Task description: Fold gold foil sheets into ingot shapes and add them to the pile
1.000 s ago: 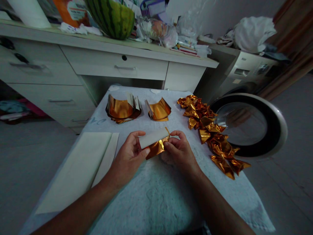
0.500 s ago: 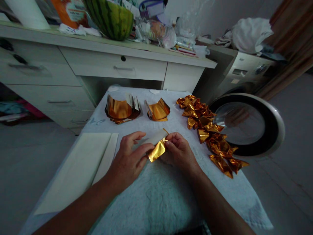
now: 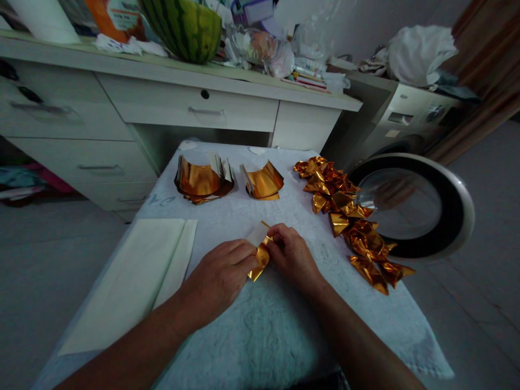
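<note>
Where the cloth (image 3: 280, 341) comes nearest me, a broad stretch of it shows between my forearms, giving my wrists room to move. Just beyond, my left hand (image 3: 225, 271) has thumb and fingers pressed together on the left part of a gold foil piece (image 3: 260, 260), while my right hand (image 3: 293, 257) pinches its other end. I have the piece near the middle of the table, its pale backing showing on the far side. White sheets (image 3: 125, 276) lie along the left edge, reaching my left forearm; folded gold pieces (image 3: 361, 238) run down the right edge, well apart from my right hand. Farther out sit two curved foil stacks, a larger (image 3: 199, 181) and a smaller (image 3: 265, 181), with a gap between. Past the right edge, a round door (image 3: 459, 216) hangs open; the washing machine (image 3: 396, 116) bears small lettering I can't read for certain. On the counter (image 3: 182, 71), an orange packet (image 3: 106, 12) carries a white label, its print blurred, beside a cut watermelon (image 3: 184, 30).
</note>
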Demonstrator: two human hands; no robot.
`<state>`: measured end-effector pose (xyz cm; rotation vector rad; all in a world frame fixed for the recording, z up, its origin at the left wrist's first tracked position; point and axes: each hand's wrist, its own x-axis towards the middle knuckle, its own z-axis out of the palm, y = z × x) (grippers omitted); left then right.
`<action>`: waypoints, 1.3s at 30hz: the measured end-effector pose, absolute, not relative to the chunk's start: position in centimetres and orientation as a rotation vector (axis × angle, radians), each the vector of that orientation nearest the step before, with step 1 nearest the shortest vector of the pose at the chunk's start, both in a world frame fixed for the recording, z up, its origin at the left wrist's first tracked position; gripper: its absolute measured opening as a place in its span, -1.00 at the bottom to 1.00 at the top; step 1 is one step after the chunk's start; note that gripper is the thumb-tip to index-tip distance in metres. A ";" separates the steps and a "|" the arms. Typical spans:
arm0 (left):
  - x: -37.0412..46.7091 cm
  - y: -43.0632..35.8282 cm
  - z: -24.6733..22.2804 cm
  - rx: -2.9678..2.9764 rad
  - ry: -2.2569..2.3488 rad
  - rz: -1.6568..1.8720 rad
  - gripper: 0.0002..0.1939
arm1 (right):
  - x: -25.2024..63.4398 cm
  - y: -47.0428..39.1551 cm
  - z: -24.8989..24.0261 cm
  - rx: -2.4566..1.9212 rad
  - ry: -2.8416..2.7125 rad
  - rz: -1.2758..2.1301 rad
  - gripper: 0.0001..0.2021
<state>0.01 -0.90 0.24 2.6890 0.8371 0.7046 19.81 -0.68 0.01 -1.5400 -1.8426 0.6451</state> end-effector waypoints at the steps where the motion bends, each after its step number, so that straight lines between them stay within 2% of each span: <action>1: 0.0 -1.0 0.1 2.675 0.832 0.689 -0.82 | 19.8 -0.7 0.1 -1.558 -1.873 0.602 -0.87; 9: 0.0 -1.1 0.0 2.650 0.839 0.560 -0.86 | 19.9 -0.4 0.2 -1.650 -2.044 0.443 -0.90; 19: -0.2 -1.1 0.0 2.584 0.880 0.595 -0.84 | 20.0 -1.2 1.1 -1.324 -2.218 0.590 -0.72; 24: -0.2 -0.8 0.0 2.477 0.937 0.599 -0.87 | 20.1 -1.9 2.2 -1.295 -2.318 0.630 -0.80; 29: -0.3 -0.7 0.1 2.398 0.981 0.609 -0.88 | 20.3 -2.2 2.4 -1.277 -2.342 0.700 -0.77; 35: 0.1 -0.7 0.4 2.331 1.009 0.650 -0.88 | 20.3 -2.0 1.8 -1.345 -2.292 0.749 -0.92; 39: 0.0 -0.8 0.5 2.320 1.115 0.636 -0.88 | 20.1 -1.9 1.8 -1.365 -2.273 0.760 -0.91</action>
